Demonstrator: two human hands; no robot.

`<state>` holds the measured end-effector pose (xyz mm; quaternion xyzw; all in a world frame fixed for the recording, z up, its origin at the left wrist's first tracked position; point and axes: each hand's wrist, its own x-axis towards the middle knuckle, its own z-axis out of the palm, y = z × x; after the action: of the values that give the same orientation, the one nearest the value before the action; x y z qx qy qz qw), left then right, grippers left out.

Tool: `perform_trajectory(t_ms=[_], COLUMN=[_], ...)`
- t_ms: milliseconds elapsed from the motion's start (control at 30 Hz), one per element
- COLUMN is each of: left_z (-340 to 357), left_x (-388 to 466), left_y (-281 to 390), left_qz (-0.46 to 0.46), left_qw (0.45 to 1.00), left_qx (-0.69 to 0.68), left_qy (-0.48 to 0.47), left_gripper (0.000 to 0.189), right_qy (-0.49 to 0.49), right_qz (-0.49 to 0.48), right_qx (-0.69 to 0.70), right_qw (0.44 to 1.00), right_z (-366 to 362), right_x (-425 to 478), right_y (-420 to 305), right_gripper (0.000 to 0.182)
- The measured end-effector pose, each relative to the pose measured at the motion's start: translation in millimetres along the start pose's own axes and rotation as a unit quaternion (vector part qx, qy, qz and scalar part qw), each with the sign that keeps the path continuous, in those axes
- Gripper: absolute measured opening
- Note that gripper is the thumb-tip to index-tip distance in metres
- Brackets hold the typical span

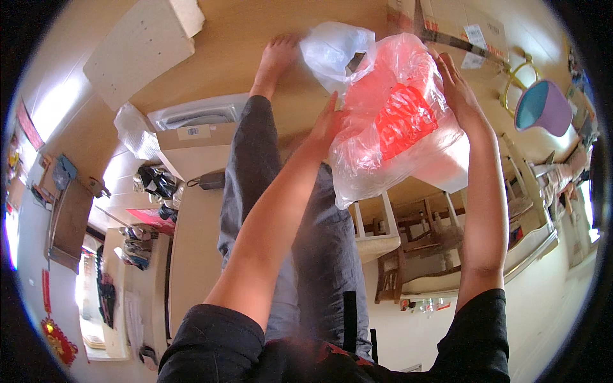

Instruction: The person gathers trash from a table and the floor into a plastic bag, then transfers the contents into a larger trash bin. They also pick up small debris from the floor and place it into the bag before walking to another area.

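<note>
A clear plastic bag with a red printed patch (404, 119) lies before me, bulky and crumpled, between my two hands. My left hand (330, 117) touches its left side, the fingers partly hidden by the plastic. Along its upper right side rests my right hand (452, 86), with the fingers extended. A smaller whitish plastic bag (330, 48) adjoins the top left of the larger bag, and something dark shows at its opening. What the large bag contains cannot be made out. A white sheet-like surface (450, 163) shows below its right side.
A cardboard box (464, 24) stands at the top right, near a yellow-framed chair (543, 107). On the left are a flat board (139, 48), an open carton (196, 136) and a dark pouch (212, 181). A white stool (378, 244) stands right of my legs.
</note>
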<state>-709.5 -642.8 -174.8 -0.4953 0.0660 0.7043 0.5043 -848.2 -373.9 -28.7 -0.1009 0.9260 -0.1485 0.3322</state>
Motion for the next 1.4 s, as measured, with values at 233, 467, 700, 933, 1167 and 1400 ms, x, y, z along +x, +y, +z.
perform_trajectory(t_ms=[233,467,700,933,1167,1400], left_z=[46,9,20,17,10,3], left_x=[-42,-4,-3,-3,7,14], left_y=[-35,-59,-39,-10,-25,-29], left_qz=[0.168,0.106,0.086,0.093,0.055,0.014], left_qw=[0.952,0.961,0.972,0.974,0.969,0.961], left_qx=[0.228,0.257,0.218,0.204,0.241,0.275], left_qy=[0.112,0.003,0.010,0.016,0.015,0.017], left_gripper=[0.035,0.021,0.020,0.020,0.019,0.019], right_qy=[-0.113,-0.202,-0.210,-0.182,-0.140,-0.140], right_qz=[0.079,0.240,0.299,0.401,0.467,0.483], right_qx=[0.180,0.373,0.416,0.465,0.487,0.566], right_qw=[0.974,0.873,0.833,0.768,0.725,0.654], right_z=[-18,2,27,9,9,19], right_x=[16,10,41,59,38,-1], right_y=[8,73,53,27,41,68], right_gripper=[0.059,0.065,0.074,0.073,0.056,0.047])
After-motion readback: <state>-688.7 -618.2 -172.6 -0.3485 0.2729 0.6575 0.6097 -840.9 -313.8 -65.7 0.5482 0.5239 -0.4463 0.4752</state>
